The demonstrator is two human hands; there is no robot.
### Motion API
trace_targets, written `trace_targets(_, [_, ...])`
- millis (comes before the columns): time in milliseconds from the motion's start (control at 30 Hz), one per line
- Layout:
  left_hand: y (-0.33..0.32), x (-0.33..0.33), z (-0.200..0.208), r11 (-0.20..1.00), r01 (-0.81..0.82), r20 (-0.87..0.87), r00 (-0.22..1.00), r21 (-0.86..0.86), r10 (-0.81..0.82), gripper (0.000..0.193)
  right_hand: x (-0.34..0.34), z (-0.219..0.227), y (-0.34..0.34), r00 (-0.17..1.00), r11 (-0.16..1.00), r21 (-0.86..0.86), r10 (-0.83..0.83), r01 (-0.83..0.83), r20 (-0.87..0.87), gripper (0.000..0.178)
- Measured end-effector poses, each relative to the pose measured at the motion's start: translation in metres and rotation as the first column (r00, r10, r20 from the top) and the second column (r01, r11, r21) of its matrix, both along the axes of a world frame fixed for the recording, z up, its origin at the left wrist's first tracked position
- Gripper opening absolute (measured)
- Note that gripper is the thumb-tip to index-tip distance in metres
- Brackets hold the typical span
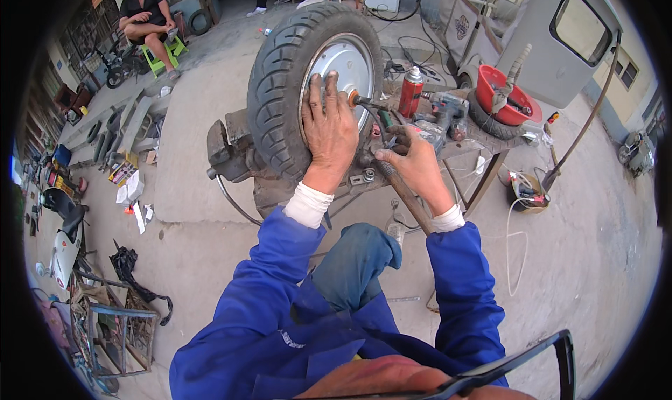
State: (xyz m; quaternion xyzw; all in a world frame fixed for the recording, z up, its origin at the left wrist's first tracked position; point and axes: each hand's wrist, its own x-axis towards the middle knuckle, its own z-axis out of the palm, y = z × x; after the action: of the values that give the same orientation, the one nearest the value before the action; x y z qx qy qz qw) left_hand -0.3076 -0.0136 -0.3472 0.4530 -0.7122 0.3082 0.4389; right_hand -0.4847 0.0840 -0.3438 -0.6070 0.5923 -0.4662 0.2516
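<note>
A scooter wheel with a black tyre (274,92) and a silver hub (355,57) stands upright on the workbench. My left hand (327,130) lies against the hub face, fingers stretched out, holding nothing. A dark cable (368,103) comes out of the hub's centre by an orange ring. My right hand (413,162) is to the right of the wheel, its fingers curled together near a small green piece (386,118); what they grip is hidden. Under this hand, a long bar-like handle (406,193) slants over the bench's front edge.
A vise (227,151) sits left of the tyre. On the bench are a red spray can (411,92), a power drill (448,109) and a red basin (507,95) on a small tyre. A person (145,15) sits on a green stool. A metal frame (115,326) stands lower left.
</note>
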Motion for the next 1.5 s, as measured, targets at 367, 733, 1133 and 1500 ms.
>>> trace_targets(367, [0.078, 0.085, 0.081, 0.981, 0.182, -0.229, 0.954, -0.065, -0.192, 0.065, 0.027, 0.034, -0.034, 0.797, 0.925, -0.38, -0.229, -0.001, -0.559, 0.065])
trace_targets(733, [0.048, 0.102, 0.066, 0.93, 0.331, -0.485, 0.847, 0.162, -0.217, 0.096, 0.02, 0.036, -0.034, 0.906, 0.972, -0.232, -0.071, -0.031, -0.417, 0.06])
trace_targets(1133, [0.063, 0.095, 0.051, 0.934, 0.346, -0.497, 0.828, 0.088, -0.26, 0.103, 0.006, 0.022, -0.026, 0.995, 0.992, -0.123, -0.005, -0.007, -0.101, 0.07])
trace_targets(1500, [0.07, 0.087, 0.05, 0.935, 0.354, -0.44, 0.835, -0.034, -0.332, 0.103, 0.015, -0.017, -0.016, 0.85, 0.993, -0.081, -0.026, 0.08, 0.527, 0.048])
